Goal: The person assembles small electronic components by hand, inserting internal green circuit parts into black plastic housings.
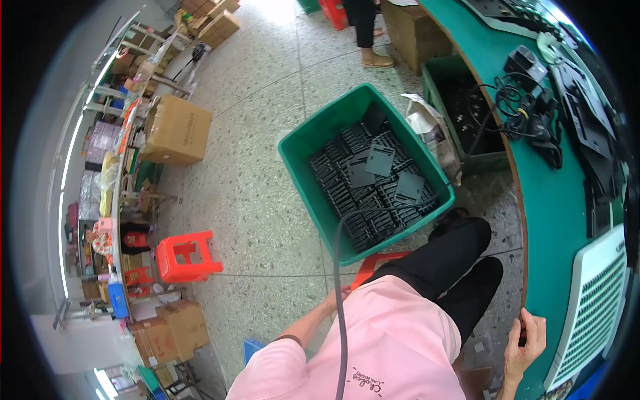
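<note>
One right hand point(525, 340), lower right, clasps the green surface point(550, 220) edge, fingers curled, apparently bracing; left hand's point(345, 292) fingers unclear

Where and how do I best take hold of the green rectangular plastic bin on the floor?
Probably by the left rim of the green rectangular plastic bin, coming from the left and above: the bin stands upright, its open top exposing that rim. Crumpled white-and-brown wrapping crowds its right side, and a dark flexible cable passes in front of the near corner.
</note>
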A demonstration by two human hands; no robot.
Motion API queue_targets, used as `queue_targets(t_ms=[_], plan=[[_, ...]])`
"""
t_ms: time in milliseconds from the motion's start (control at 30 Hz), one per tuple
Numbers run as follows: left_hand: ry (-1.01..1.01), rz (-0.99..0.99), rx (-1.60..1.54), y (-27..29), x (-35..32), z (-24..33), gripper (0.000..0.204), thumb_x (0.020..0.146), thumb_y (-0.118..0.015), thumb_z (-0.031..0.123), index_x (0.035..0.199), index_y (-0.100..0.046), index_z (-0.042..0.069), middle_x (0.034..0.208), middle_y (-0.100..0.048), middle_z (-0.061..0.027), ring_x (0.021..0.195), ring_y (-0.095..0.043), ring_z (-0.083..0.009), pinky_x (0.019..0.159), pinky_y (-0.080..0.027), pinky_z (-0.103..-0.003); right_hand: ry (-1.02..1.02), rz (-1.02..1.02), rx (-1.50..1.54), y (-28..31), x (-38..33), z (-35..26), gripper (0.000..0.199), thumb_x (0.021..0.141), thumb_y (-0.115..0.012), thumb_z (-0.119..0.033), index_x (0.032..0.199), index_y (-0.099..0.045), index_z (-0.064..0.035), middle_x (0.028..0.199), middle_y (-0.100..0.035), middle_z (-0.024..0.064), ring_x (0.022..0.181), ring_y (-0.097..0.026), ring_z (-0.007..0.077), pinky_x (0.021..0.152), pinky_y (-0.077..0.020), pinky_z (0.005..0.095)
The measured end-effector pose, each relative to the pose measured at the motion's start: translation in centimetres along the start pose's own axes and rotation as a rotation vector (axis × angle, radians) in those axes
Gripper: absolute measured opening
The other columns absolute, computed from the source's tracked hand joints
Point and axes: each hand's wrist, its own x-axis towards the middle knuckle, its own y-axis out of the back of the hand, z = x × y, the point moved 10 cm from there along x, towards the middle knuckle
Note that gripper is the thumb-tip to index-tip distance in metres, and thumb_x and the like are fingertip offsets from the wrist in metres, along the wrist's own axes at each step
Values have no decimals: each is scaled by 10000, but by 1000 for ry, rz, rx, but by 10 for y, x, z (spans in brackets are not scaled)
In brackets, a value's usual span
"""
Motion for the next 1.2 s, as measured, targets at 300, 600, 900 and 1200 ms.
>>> queue_targets(t_ms=[300, 600, 900, 1200], plan=[[-422, 158, 338, 35, 7, 131, 473, 838, -647, 122, 1297, -581, 27, 1213, -655, -142, 1067, -634, -242, 919, -499, -333, 21, 215, -30, -2, -57, -36, 323, 703, -667, 98, 1012, -672, 3, 849, -607, 131, 707, -585, 289, 588, -469, 364], [-1762, -425, 410, -160, -254, 442, 219, 711, -657, -98, 928, -665, -66, 835, -680, -166, 715, -649, -274, 644, -529, -340, -1114, 452, 168, -84, -252, 72, 247, 871, -617, -109, 1102, -641, -23, 1059, -624, 182, 958, -606, 345, 827, -481, 394], [-1958, -1070, 734, -334, -329, 476, 320, 616, -730, -74, 928, -706, -9, 679, -601, -76, 534, -553, -219, 471, -425, -313, -1623, 227, 729, -313, -422, 74, 374, 939, -505, -326, 1223, -618, -110, 1245, -591, 208, 1123, -571, 394, 947, -460, 420], [-1848, -1230, 1070, -359, -283, 450, 130, 844, -666, 93, 931, -696, 2, 628, -521, -74, 503, -464, -217, 461, -337, -354, -2218, 309, 566, -334, -388, -13, 674, 875, -633, -432, 1436, -362, -174, 1317, -516, 157, 1208, -501, 421, 982, -419, 533]])
